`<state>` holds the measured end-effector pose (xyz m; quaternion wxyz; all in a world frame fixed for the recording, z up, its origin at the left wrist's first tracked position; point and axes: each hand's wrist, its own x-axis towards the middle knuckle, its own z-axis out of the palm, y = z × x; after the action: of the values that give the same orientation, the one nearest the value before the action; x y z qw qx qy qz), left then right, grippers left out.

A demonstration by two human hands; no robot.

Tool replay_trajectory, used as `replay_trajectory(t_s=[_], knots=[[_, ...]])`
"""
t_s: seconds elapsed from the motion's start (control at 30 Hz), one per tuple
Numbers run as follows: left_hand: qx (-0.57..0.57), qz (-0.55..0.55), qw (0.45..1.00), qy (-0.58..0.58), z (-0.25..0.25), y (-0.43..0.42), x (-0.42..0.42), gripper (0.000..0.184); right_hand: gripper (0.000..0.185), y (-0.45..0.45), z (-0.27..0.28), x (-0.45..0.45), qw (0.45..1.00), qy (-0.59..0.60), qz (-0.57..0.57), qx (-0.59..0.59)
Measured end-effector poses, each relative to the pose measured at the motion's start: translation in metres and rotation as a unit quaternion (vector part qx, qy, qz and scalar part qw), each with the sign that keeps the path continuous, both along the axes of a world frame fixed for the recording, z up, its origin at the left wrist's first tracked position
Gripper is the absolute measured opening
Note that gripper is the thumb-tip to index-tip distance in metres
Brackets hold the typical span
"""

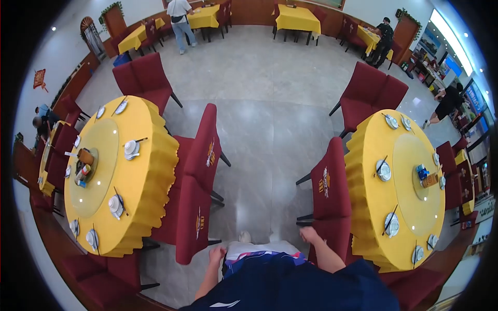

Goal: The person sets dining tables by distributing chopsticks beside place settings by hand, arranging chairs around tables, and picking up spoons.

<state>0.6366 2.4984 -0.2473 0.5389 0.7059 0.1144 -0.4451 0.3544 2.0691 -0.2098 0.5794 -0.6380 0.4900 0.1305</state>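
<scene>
My left hand [218, 254] hangs at my side with its fingers curled in, and no object shows in it. Nearest to it is the red chair [193, 220] with gold printing on its back, apart from the hand. On the other side my right hand [310, 235] is also loosely curled, with nothing visible in it. It is close to another red chair [329, 181] with the same kind of gold print; whether they touch I cannot tell.
Round tables with a yellow tablecloth [150, 171] and a similar yellow cloth [365, 155] stand left and right, set with bowls, plates and chopsticks. Grey floor [259, 124] runs between them. One person [180, 20] stands far left; another in black [383, 41] is far right.
</scene>
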Motion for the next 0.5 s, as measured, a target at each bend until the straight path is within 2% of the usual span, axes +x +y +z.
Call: replay_trajectory(t_s=[0.03,0.07,0.13,0.2,0.3,0.33,0.4,0.47,0.5], knots=[[-0.051,0.009,0.998,-0.027,0.003,-0.042,0.024,0.032,0.025,0.005,0.0,-0.009,0.997,0.019,-0.067,0.038],[-0.058,0.013,0.998,-0.006,0.024,-0.087,0.05,0.027,0.023,0.009,-0.006,-0.019,0.987,0.038,-0.134,0.075],[-0.094,-0.001,0.996,0.013,0.034,-0.169,0.105,0.02,0.021,0.009,-0.041,-0.045,0.985,0.056,-0.155,0.046],[-0.109,-0.043,0.993,-0.004,0.039,-0.243,0.156,0.02,0.02,0.003,-0.03,-0.044,0.969,0.08,-0.209,0.107],[-0.105,-0.125,0.986,-0.047,0.049,-0.351,0.232,0.02,0.021,-0.02,-0.011,-0.012,0.954,0.084,-0.275,0.084],[-0.102,-0.127,0.986,-0.045,0.046,-0.383,0.255,0.02,0.021,-0.036,-0.021,-0.005,0.953,0.086,-0.278,0.087],[-0.115,-0.16,0.977,-0.079,0.044,-0.434,0.295,0.02,0.023,-0.065,-0.041,0.009,0.987,0.045,-0.155,-0.011],[-0.095,-0.141,0.981,-0.092,0.053,-0.482,0.329,0.017,0.023,-0.143,-0.056,0.046,0.991,0.035,-0.127,-0.026],[-0.063,-0.119,0.989,-0.068,0.048,-0.486,0.338,0.016,0.024,-0.17,-0.089,0.045,0.994,0.033,-0.099,-0.032]])
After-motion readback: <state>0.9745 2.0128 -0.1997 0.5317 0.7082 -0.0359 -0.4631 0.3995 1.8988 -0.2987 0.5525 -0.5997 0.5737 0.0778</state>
